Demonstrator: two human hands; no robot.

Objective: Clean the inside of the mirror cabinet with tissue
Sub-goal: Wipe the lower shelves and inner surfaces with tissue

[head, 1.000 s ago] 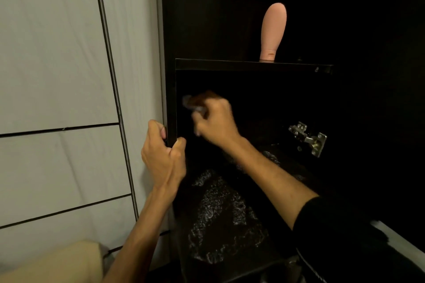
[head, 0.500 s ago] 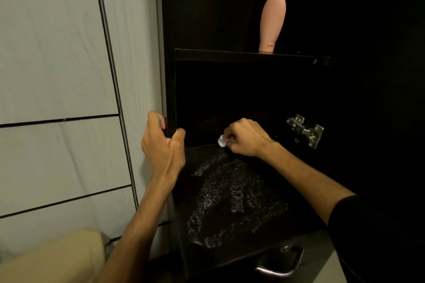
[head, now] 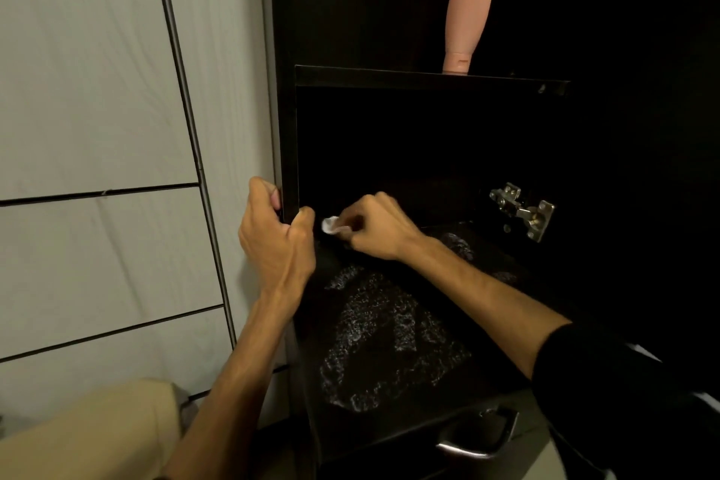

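Fingers of my left hand point(head: 278, 234) curl round the front edge of the cabinet's point(head: 428, 78) left side panel, thumb inside, forearm rising from below. My right hand point(head: 376, 228) reaches in low across the cabinet, knuckles up, fingers pinching a small white tissue point(head: 331, 225) at the back left corner, just beside my left thumb. Streaky wet smears point(head: 382, 335) glisten on the dark shelf floor; a metal hinge point(head: 522, 210) sits right, pale tiled wall point(head: 97, 90) left

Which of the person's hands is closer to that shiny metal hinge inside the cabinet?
The right hand, which holds the tissue at the back of the shelf, left of the hinge. The left hand grips the cabinet's left side panel, farther away.
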